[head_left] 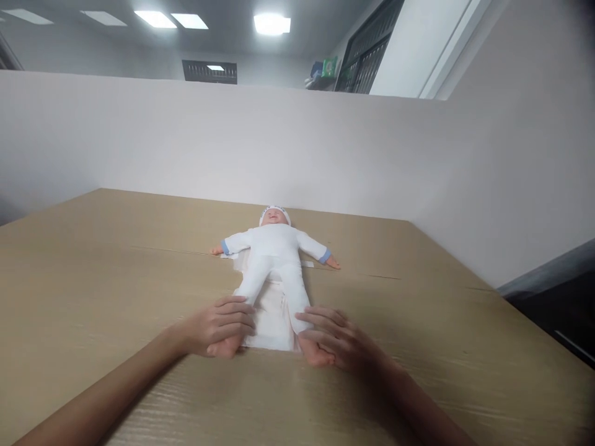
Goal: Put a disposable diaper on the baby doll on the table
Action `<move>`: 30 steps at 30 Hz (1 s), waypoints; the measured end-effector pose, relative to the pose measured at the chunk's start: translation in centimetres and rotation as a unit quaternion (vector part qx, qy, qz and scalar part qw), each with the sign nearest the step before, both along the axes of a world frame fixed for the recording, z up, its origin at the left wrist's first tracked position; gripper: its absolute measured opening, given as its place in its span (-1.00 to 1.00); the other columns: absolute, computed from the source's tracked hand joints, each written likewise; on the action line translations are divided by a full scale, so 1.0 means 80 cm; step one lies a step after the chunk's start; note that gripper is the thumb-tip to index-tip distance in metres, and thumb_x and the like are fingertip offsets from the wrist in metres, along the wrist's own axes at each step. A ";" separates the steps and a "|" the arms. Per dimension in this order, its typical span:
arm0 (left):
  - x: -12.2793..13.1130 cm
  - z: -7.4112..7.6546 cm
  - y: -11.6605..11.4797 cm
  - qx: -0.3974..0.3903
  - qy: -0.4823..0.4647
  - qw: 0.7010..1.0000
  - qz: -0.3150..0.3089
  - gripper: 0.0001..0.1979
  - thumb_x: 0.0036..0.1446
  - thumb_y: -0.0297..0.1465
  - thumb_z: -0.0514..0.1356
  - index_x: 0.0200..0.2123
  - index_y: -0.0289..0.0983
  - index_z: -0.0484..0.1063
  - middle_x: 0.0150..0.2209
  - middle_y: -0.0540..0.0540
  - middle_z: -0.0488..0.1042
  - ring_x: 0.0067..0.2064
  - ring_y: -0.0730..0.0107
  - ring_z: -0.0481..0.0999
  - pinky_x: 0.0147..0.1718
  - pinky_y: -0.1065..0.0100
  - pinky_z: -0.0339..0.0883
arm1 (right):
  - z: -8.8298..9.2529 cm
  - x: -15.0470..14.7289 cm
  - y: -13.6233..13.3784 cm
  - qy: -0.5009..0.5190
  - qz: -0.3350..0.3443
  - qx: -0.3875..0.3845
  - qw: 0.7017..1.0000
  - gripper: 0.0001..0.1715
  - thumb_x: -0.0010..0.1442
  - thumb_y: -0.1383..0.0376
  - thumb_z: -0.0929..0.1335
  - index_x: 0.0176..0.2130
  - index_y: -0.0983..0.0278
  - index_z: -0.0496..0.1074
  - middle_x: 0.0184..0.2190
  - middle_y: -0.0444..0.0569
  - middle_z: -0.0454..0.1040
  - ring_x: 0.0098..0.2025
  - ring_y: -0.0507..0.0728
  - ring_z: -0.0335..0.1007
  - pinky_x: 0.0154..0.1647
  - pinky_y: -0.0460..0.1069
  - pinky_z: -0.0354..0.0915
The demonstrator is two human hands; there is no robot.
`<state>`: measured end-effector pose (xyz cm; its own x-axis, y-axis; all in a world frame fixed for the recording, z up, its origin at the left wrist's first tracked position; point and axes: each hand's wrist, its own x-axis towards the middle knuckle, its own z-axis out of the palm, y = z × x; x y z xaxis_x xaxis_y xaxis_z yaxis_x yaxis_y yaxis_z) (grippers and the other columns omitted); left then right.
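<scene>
Curved hands on splayed doll, plain white clothing — grained tabletop

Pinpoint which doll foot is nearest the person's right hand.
The foot at picture right, next to the right hand; the other foot, at picture left, lies by the left hand.

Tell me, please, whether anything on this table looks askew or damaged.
Thin dark lines oddly break the plain tabletop; seam or crack, I cannot tell. The doll lies face up over the white pad, nothing visibly spilled.
</scene>
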<state>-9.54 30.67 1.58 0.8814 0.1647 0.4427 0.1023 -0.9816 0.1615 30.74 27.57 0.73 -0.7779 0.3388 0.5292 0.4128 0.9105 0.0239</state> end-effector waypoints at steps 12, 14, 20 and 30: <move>0.002 0.007 -0.002 0.006 0.012 1.000 -0.004 -0.51 0.59 -0.16 -0.01 0.32 -0.35 0.41 0.23 -0.34 0.62 0.42 0.04 0.47 0.54 -0.03 0.15 | 0.028 -0.037 -0.017 0.032 -0.083 -0.089 0.992 -0.71 0.41 0.31 0.33 0.09 0.17 0.50 0.07 0.08 0.61 0.16 0.31 0.50 0.32 0.30 0.31; 0.003 0.008 -0.002 0.018 0.009 1.000 0.000 -0.51 0.55 -0.17 0.09 0.33 -0.36 0.41 0.26 -0.34 0.60 0.44 0.03 0.45 0.56 -0.01 0.12 | 0.029 -0.059 -0.027 0.035 -0.140 -0.077 0.986 -0.52 0.34 0.14 0.47 0.19 0.18 0.50 -0.03 0.09 0.56 0.06 0.35 0.48 0.32 0.37 0.27; 0.005 0.015 -0.005 0.028 -0.023 0.999 0.016 -0.53 0.39 -0.26 0.34 0.28 -0.28 0.46 0.22 -0.31 0.64 0.43 0.02 0.46 0.54 -0.04 0.18 | 0.020 -0.103 -0.032 0.000 -0.264 -0.052 0.963 -0.28 0.16 0.19 0.60 0.26 0.14 0.51 -0.04 0.08 0.51 0.04 0.38 0.38 0.16 0.27 0.33; 0.009 0.002 -0.008 -0.002 -0.132 0.991 0.023 -0.66 0.34 -0.28 0.39 0.09 -0.28 0.48 0.04 -0.36 0.61 0.29 -0.07 0.58 0.36 -0.13 0.45 | 0.004 -0.116 -0.011 0.052 -0.281 -0.017 0.958 -0.49 0.14 0.63 0.38 -0.03 0.16 0.54 -0.15 0.02 0.57 0.00 0.34 0.40 0.28 0.24 0.33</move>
